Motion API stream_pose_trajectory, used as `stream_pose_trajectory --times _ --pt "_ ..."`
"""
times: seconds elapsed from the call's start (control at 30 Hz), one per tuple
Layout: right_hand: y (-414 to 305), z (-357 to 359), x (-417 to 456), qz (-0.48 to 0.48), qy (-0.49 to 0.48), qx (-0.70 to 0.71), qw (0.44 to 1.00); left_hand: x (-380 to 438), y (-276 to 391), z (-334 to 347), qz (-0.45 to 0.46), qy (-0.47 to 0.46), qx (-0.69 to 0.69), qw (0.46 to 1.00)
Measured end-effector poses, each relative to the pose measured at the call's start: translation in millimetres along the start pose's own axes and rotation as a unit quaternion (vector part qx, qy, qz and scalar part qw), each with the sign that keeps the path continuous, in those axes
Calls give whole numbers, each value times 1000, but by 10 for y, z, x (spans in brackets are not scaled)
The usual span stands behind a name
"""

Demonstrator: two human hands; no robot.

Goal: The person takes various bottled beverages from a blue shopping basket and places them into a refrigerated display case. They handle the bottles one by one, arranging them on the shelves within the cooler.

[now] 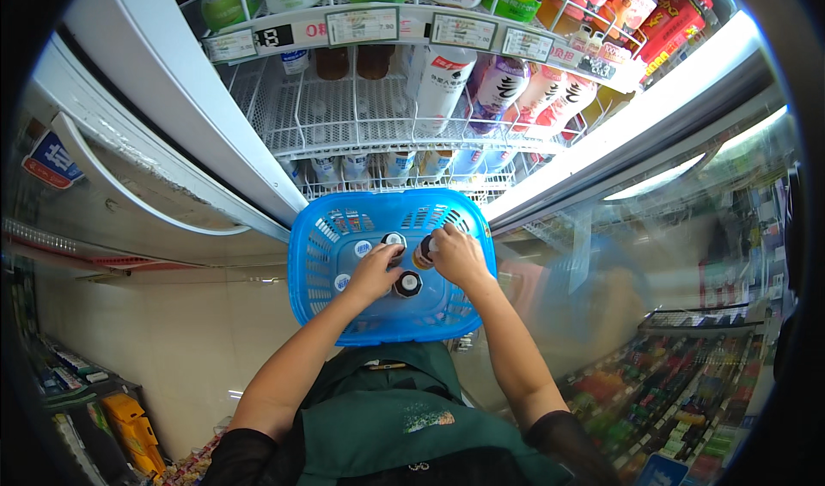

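A blue plastic basket [387,331] stands before me at the front of a refrigerated display case. Inside it my right hand [459,257] grips a dark-capped bottle [423,254] near the basket's right wall. My left hand [374,273] reaches in at the middle, with its fingers at another dark bottle with a white-topped cap [394,240]; whether they grip it is unclear. Just below that hand stands a bottle with a dark cap [408,284]. At the basket's left side are two white-capped bottles, one farther back [363,249] and one nearer me [342,282], partly hidden.
Above the basket, a wire shelf [335,135] holds drink bottles, among them a large white one [441,89]. A lower shelf carries a row of small bottles [399,164]. The cooler's glass door with a curved white handle [142,196] is at left; another glass panel [612,260] is at right.
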State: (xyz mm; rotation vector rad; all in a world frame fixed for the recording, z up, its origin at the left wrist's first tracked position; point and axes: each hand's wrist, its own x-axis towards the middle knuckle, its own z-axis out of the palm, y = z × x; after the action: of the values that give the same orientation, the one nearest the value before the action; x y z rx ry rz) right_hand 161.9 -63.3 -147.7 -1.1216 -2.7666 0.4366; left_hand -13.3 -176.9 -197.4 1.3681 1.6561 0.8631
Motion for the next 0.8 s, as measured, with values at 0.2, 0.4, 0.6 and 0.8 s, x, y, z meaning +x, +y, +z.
stream_pose_trajectory --times 0.2,0.4,0.6,0.8 --pt "-705 -1364 131 -85 84 42 992 16 780 -249 81 47 -22 995" --pt "-1178 -1998 199 -250 297 39 921 160 1426 -902 246 286 60 924" --pt "-1165 -1649 619 -276 399 88 870 729 1548 -1231 314 415 72 851" --pt "-931 -1427 1186 -231 346 174 893 1340 1306 -1360 258 397 55 879"
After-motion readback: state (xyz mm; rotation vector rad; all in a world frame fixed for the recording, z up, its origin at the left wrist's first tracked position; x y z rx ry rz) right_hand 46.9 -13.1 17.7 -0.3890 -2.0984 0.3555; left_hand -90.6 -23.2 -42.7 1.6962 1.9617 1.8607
